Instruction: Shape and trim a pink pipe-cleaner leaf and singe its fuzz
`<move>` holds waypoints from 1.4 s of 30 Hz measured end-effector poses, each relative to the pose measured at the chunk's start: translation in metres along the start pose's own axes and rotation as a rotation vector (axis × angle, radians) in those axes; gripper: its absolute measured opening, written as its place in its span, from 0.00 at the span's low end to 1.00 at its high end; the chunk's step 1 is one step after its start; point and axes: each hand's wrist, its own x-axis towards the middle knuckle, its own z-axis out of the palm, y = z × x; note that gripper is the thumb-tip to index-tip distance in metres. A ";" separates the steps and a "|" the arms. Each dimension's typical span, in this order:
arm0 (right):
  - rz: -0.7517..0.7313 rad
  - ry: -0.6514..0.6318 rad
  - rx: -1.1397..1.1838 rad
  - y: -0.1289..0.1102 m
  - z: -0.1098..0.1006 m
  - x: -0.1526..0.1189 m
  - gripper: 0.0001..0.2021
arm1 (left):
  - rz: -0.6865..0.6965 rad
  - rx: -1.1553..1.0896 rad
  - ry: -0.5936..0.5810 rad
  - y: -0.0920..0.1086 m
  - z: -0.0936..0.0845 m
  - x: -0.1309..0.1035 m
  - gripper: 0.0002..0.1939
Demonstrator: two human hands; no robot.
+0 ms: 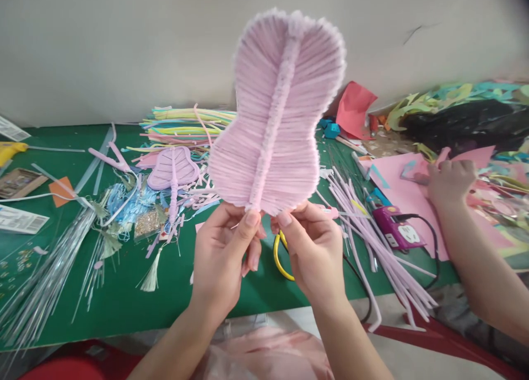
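Observation:
Upright in front of me is a pink fan shape made of pipe cleaners [276, 110], with a fuzzy rib down its middle and a waisted outline. My left hand [225, 247] pinches its lower edge beside the foot of the rib, thumb toward me. The lower right edge is pinched by my right hand [312, 242]. Behind my hands, a yellow loop handle [281, 261] partly shows on the table. A smaller lilac fan [173, 170] with a stem lies left of the held piece.
Loose lilac pipe cleaners [384, 258] spread across the green table [165, 308] at right, beside a purple power box [397, 231]. Multicoloured pipe cleaners [185, 126] pile up behind. Silvery strips [53, 281] lie left. Another person's hand [450, 181] rests over pink paper [397, 176].

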 end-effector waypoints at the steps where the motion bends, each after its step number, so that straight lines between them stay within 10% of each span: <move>1: -0.003 0.002 -0.002 0.000 0.000 0.000 0.06 | -0.004 -0.004 -0.002 0.000 0.001 -0.001 0.09; 26: 0.267 -0.135 0.070 -0.008 0.013 0.003 0.10 | 0.035 0.077 0.055 -0.002 0.008 -0.002 0.12; 42: 0.096 -0.196 0.016 0.002 0.001 0.006 0.11 | 0.019 -0.060 0.051 -0.001 0.012 0.000 0.13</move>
